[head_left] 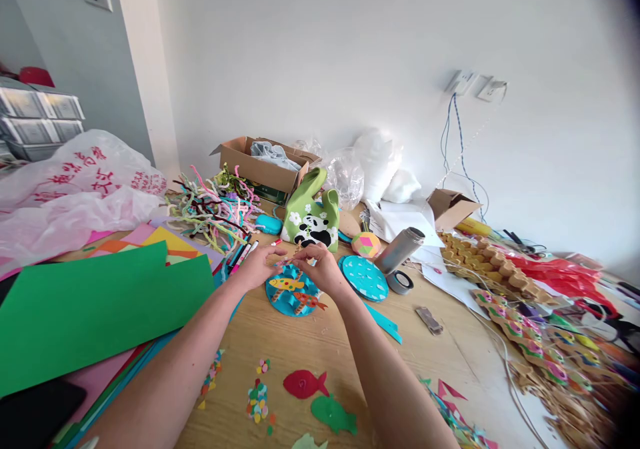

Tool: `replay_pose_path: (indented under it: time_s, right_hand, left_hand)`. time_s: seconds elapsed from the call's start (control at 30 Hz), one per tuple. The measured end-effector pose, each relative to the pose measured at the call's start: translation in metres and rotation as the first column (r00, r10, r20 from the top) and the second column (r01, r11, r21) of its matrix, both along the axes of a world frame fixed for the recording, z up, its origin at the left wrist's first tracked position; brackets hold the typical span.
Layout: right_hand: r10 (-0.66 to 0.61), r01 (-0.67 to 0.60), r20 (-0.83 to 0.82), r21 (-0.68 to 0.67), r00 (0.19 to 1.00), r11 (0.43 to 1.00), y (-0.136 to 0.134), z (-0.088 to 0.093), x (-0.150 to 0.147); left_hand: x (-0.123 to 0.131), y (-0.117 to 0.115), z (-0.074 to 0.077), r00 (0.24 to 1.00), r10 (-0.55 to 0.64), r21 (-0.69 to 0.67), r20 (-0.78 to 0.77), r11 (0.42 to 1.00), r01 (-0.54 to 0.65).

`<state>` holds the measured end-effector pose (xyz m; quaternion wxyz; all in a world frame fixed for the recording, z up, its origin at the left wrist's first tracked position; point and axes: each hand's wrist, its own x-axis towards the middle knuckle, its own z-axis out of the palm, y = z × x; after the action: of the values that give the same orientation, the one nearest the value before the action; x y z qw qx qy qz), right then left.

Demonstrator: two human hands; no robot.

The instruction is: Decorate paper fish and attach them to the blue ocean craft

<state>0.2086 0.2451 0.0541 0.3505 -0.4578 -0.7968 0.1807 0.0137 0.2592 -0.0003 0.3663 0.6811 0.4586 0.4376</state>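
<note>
My left hand and my right hand meet above a blue felt disc that carries a yellow fish and an orange fish. Both hands have their fingers pinched together on a small piece between them, too small to name. A second blue disc with pale dots lies just right of my right hand. A red felt fish and a green felt fish lie on the wooden table near my forearms, beside a little heap of coloured dots.
Green paper and other coloured sheets lie at the left. Pipe cleaners, markers, a panda bag, a cardboard box, a steel bottle and a tape roll stand behind. Rows of decorated cardboard fish fill the right.
</note>
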Motion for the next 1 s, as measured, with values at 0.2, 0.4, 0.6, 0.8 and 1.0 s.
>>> replay_pose_path:
  time_s: [0.2, 0.4, 0.6, 0.8, 1.0]
  right_hand:
    - [-0.059, 0.06, 0.058, -0.01, 0.997, 0.998, 0.0, -0.001, -0.002]
    - [-0.103, 0.105, 0.106, -0.018, 0.989, 0.994, 0.001, 0.0, -0.007]
    - [-0.123, 0.127, 0.126, -0.019, 0.984, 0.992, 0.001, 0.001, -0.009]
    - [-0.149, 0.153, 0.128, -0.027, 0.981, 0.988, 0.001, -0.001, -0.009]
    - [-0.152, 0.154, 0.111, -0.015, 0.982, 0.988, 0.002, -0.003, -0.011]
  left_hand:
    - [0.0, 0.0, 0.001, 1.0, 0.006, -0.001, -0.027, 1.0, -0.006]
    - [-0.001, 0.002, -0.003, 1.0, -0.008, -0.006, 0.001, 1.0, 0.008]
    - [0.0, 0.002, -0.007, 0.994, -0.07, -0.027, 0.083, 0.997, 0.073]
    - [0.002, 0.0, -0.006, 0.986, -0.096, 0.002, 0.133, 0.995, 0.097]
    - [0.002, -0.002, -0.001, 0.994, -0.067, 0.026, 0.089, 0.998, 0.064]
